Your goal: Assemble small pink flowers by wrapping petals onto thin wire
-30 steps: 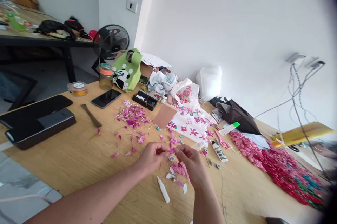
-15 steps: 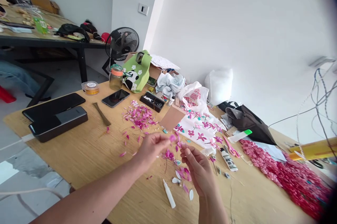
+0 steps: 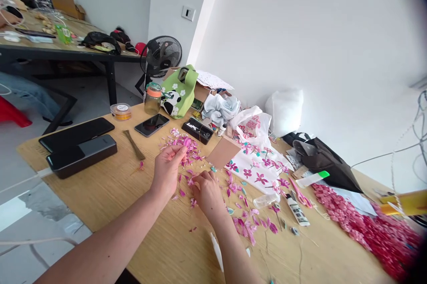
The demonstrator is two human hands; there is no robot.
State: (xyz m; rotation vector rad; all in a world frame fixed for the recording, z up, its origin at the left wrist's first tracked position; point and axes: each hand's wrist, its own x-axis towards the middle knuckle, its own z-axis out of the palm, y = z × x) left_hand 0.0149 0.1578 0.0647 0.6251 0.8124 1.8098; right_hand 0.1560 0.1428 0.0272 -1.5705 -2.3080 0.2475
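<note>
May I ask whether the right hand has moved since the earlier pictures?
Yes, leftward: previously right of the brown card, the right hand is now below and left of it.

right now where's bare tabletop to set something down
Bare wood shows between black box and left forearm, and, small scraps aside, between that forearm and white tube. Crowded: the far side, with loose petals, printed cloth and green bag.
</note>
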